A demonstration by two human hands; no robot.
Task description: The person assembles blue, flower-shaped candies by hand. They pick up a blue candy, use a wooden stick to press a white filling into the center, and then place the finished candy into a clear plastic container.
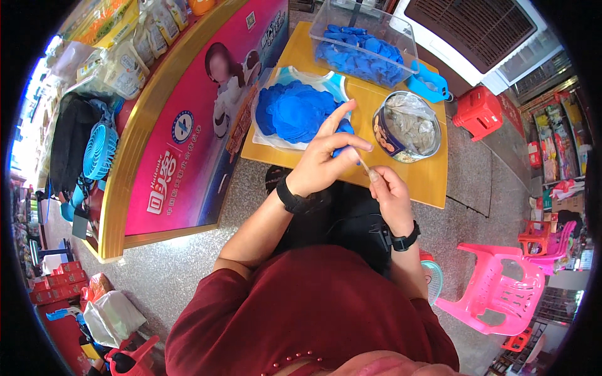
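Observation:
In front of me, over the near edge of the table, my left hand [323, 153] is closed on a small blue fabric-like piece [344, 130], with the index finger raised. My right hand [391, 195] pinches a thin tan strip [364, 164] whose far end meets the left fingertips. Whether the strip is wrapped round the blue piece cannot be made out. Just beyond my left hand, a heap of blue pieces [295, 111] lies on a white and pale-blue sheet [338, 84]. Right of it stands a round tin [389, 145] holding a clear plastic bag of brownish bits [411, 125].
A clear plastic bin [326, 19] of blue pieces stands at the table's [426, 188] far side, beside a blue plastic holder [428, 83]. A pink-fronted counter [188, 163] borders the left. To the right are a red stool [478, 113] and a pink chair [492, 288].

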